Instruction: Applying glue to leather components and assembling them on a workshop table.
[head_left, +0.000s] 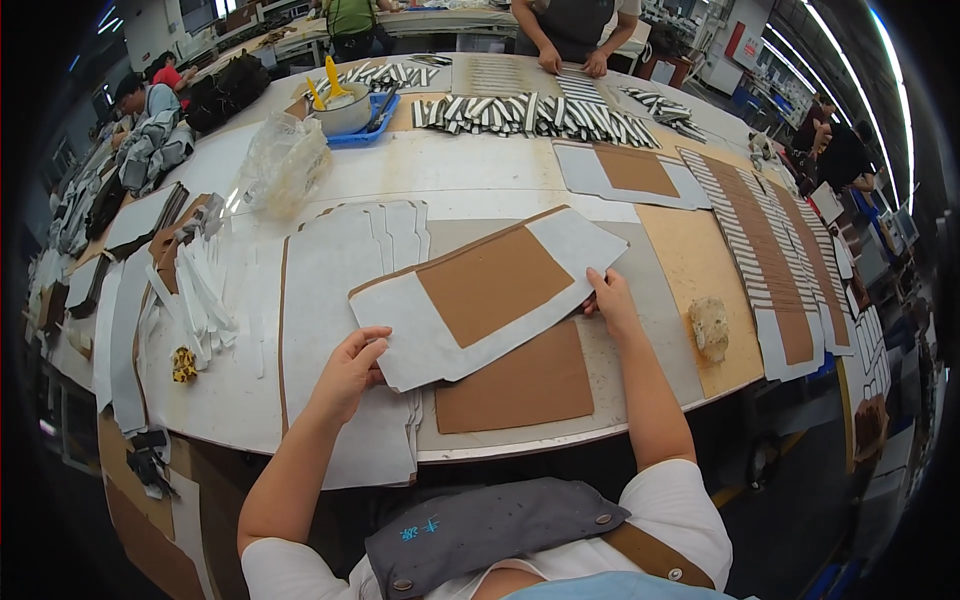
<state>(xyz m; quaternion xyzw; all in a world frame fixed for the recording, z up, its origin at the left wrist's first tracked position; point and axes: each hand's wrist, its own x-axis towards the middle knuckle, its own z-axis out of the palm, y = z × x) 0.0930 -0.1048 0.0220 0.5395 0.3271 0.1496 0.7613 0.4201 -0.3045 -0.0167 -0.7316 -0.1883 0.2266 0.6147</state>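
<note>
A pale grey-white panel (400, 325) with a brown rectangle (497, 285) across its middle is held tilted above the table, its right end higher up. My left hand (350, 370) pinches its lower left corner between thumb and fingers. At the lower right edge, my right hand (612, 300) grips it, with some fingers hidden underneath. Partly covered by the panel, a separate brown rectangular sheet (515, 395) lies on a grey board (650, 350). To the left, a stack of similar white panels (325, 270) overlaps the table's near edge.
Loose white strips (200, 300) and a small yellow-black lump (184, 365) lie left. Beyond are a clear plastic bag (285, 165), a blue tray (375, 130) with a bowl, and piled strips (530, 115). Rightward sit a rough block (708, 328) and strip-covered panels (745, 235). Across, a co-worker's hands (595, 65) handle strips.
</note>
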